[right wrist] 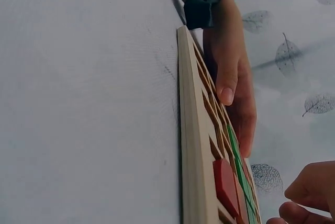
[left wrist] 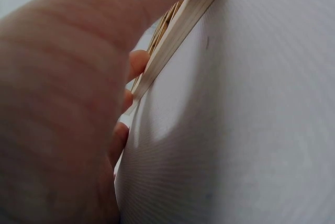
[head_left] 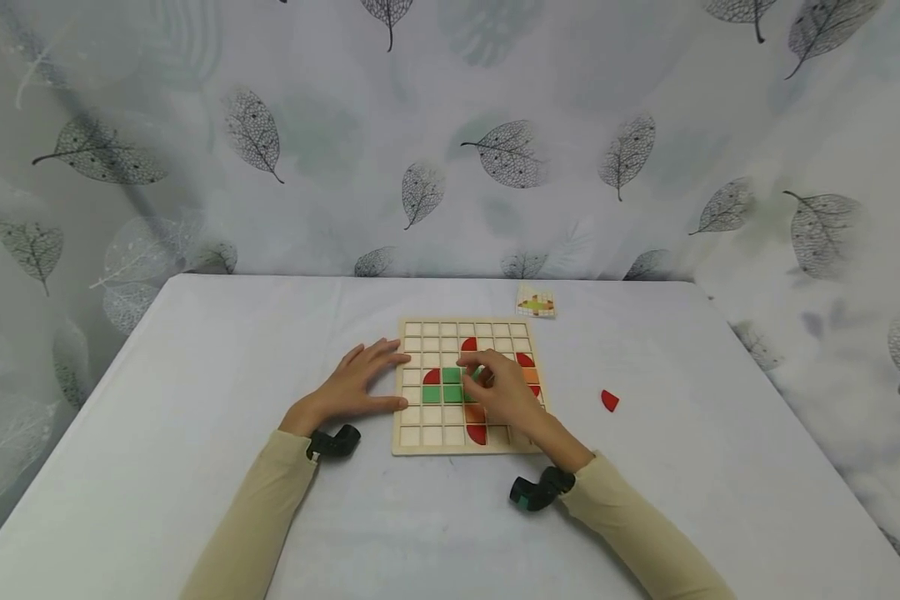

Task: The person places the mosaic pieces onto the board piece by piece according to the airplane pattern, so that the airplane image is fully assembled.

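A wooden grid board [head_left: 411, 435] lies on the white table, holding green square tiles [head_left: 452, 393], orange tiles [head_left: 475, 413] and several red quarter-circle pieces [head_left: 477, 434]. At its left edge, my left hand [head_left: 352, 385] rests with fingers spread; thumb and fingertips touch the frame. My right hand [head_left: 501, 390] is over the middle of the board, index finger and thumb bent toward each other beside the green tiles and covering some cells. I cannot tell whether a piece sits between those fingers. In the right wrist view, its curled fingers [right wrist: 309, 187] show above the board.
One loose red quarter-circle piece [head_left: 609, 400] lies on the table right of the board. Behind the board's far right corner is a small pattern card [head_left: 536, 303]. A leaf-print cloth [head_left: 330, 150] hangs behind the table. Each wrist wears a black camera [head_left: 334, 442].
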The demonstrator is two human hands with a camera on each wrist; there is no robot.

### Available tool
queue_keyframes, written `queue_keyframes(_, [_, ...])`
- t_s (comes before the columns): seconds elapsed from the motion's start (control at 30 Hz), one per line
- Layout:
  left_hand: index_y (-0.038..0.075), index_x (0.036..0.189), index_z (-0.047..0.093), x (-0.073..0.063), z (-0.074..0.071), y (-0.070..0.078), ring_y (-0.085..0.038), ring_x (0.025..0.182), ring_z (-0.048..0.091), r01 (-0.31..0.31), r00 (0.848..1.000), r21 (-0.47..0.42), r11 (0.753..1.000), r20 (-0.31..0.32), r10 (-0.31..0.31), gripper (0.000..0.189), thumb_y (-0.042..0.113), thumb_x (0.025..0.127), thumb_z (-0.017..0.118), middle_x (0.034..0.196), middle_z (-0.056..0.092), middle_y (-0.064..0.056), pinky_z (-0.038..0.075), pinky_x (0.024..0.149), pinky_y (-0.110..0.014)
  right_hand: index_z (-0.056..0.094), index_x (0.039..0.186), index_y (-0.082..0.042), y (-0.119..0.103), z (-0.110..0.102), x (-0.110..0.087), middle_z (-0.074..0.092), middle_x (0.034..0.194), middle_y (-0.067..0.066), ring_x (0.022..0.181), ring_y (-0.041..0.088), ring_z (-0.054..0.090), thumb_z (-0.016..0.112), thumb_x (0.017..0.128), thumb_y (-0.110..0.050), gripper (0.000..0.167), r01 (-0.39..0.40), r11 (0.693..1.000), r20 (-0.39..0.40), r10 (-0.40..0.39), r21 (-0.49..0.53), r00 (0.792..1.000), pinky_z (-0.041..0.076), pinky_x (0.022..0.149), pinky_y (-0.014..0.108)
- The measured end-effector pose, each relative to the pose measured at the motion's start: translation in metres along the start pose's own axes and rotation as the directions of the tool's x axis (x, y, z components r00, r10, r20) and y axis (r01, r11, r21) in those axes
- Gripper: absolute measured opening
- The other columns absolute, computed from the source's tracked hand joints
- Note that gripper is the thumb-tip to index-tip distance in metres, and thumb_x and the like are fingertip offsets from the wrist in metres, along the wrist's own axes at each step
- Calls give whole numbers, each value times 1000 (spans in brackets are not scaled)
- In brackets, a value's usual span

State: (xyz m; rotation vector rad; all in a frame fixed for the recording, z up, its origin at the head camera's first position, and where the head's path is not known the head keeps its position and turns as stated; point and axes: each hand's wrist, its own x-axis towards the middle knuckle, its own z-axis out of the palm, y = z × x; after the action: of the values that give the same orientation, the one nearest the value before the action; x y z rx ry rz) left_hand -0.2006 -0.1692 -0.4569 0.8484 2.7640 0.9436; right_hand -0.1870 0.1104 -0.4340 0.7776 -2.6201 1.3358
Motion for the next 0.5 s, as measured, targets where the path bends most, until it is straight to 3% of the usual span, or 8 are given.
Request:
queue_keyframes(0.23, [17,142,49,-1,1,-2,-30,149,17,11,1000,0,1000,6,-11,70,46,83,73,157,30,-9,4,120,-50,68,109,4,4,-11,-9,62,89,8,70,17,57,63,89,-1,21,-13,1000,-8,13,-13,1000,51,63,23])
queue_keyframes(0.5, [19,143,48,1,1,-2,-27,149,15,30,999,4,1000,21,-30,71,48,83,73,158,28,-6,3,121,-47,69,103,3,11,-23,-17,63,86,7,67,14,56,63,88,2,17,23,998,-53,-26,-52,998,50,61,23])
